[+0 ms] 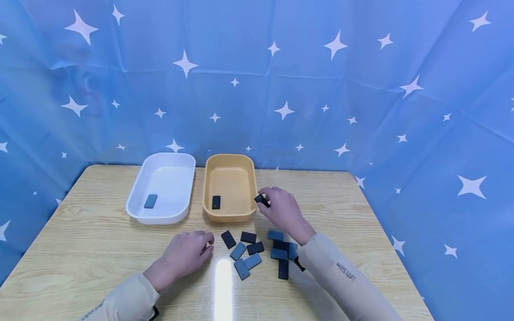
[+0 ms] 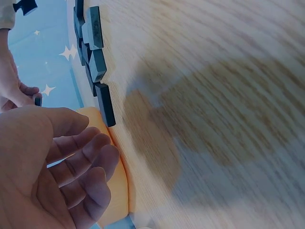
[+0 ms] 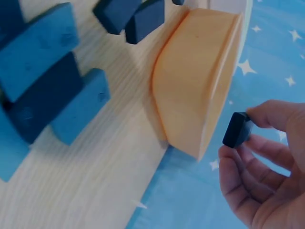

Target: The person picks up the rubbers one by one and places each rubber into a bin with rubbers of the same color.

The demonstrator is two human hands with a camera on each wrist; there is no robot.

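Note:
My right hand [image 1: 284,211] pinches a small black rectangular block [image 3: 237,129] between thumb and fingertips. It is raised beside the right rim of the tan bin [image 1: 230,219]. One black block [image 1: 216,202] lies inside that bin. My left hand [image 1: 185,252] is low over the table, fingers loosely bent and holding nothing, as the left wrist view shows. Right of it lies a loose group of black and blue-grey blocks, among them a black block [image 1: 228,239] and a blue-grey block [image 1: 242,269]. Under my right forearm is a second cluster with a blue block [image 1: 275,235].
A white bin [image 1: 168,180] stands left of the tan one, with a single blue-grey block [image 1: 150,201] in it. Both bins are near the back edge of the wooden table [image 1: 96,232]. Behind hangs a blue curtain [image 1: 241,98] with white stars.

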